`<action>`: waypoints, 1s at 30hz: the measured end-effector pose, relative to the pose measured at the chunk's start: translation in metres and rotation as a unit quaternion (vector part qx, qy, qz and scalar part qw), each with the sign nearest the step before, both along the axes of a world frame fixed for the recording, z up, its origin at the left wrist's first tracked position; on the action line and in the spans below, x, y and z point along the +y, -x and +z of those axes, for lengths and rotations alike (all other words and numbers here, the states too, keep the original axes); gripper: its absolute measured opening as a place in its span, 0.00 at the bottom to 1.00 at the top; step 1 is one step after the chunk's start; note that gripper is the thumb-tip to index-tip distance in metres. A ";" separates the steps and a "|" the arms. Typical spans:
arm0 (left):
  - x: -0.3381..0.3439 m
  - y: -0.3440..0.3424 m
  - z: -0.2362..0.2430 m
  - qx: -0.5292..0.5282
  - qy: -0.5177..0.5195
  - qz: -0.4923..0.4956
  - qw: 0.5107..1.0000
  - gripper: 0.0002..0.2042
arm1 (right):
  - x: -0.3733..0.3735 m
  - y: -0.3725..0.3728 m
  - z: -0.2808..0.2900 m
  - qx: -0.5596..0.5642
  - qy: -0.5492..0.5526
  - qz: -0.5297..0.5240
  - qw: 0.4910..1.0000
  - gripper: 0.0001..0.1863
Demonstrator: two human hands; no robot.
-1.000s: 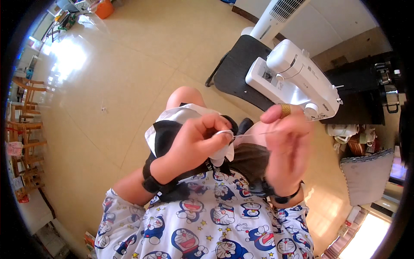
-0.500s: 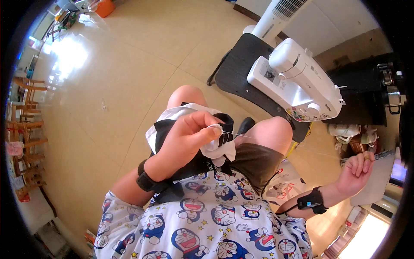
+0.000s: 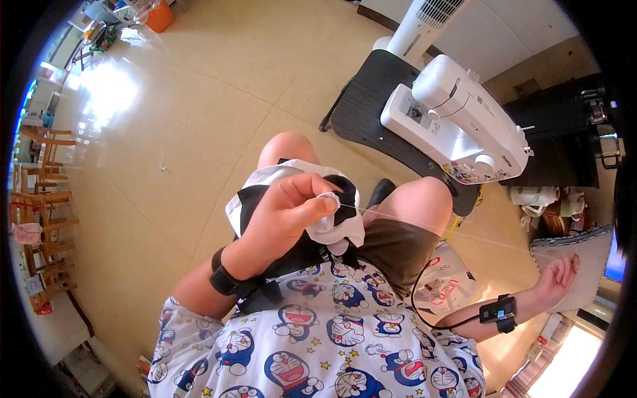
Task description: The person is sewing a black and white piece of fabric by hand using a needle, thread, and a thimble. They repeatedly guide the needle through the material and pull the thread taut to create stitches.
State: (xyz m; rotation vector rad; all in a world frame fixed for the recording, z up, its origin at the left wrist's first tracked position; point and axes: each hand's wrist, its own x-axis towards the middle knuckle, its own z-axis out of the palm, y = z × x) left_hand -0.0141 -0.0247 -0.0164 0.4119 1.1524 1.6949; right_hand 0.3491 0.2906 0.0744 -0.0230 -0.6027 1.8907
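Observation:
My left hand [image 3: 285, 219] pinches a small white piece [image 3: 328, 198] against black-and-white cloth [image 3: 338, 233] on my lap; whether the piece is a button or folded fabric, I cannot tell. A thin white thread [image 3: 424, 225] runs taut from there across my right knee to my right hand [image 3: 557, 281], held out at the far right with its fingers curled together around the thread's end. Whether a needle is in those fingers is too small to see.
A white sewing machine [image 3: 458, 119] stands on a black table [image 3: 355, 106] ahead-right, a white tower fan [image 3: 418, 33] behind it. Grey cushioned seat [image 3: 561, 245] at right, printed white bag [image 3: 444, 282] beside my right leg, wooden chairs [image 3: 43, 199] far left, orange bucket [image 3: 159, 16] far back.
My right hand has swung outward to the right and slightly lower, drawing the thread long. My left hand has shifted slightly left, still pinching the white piece.

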 end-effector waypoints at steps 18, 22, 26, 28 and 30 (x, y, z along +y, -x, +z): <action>-0.001 -0.002 0.002 0.014 -0.005 -0.036 0.999 0.10 | 0.000 0.001 0.004 0.036 0.031 -0.044 0.998 0.08; 0.002 -0.002 0.003 0.003 -0.014 -0.039 0.999 0.11 | -0.001 -0.001 0.003 0.017 0.012 -0.066 0.998 0.09; 0.002 -0.002 0.009 0.006 -0.013 -0.021 1.000 0.10 | -0.027 0.026 0.008 0.016 -0.042 -0.035 0.998 0.02; 0.000 -0.001 0.008 0.032 -0.018 -0.023 0.999 0.10 | -0.051 0.051 0.009 -0.159 -0.166 -0.071 0.971 0.08; 0.002 -0.002 0.006 -0.017 -0.024 -0.013 0.999 0.07 | -0.078 0.081 -0.008 -0.190 -0.189 -0.012 0.963 0.14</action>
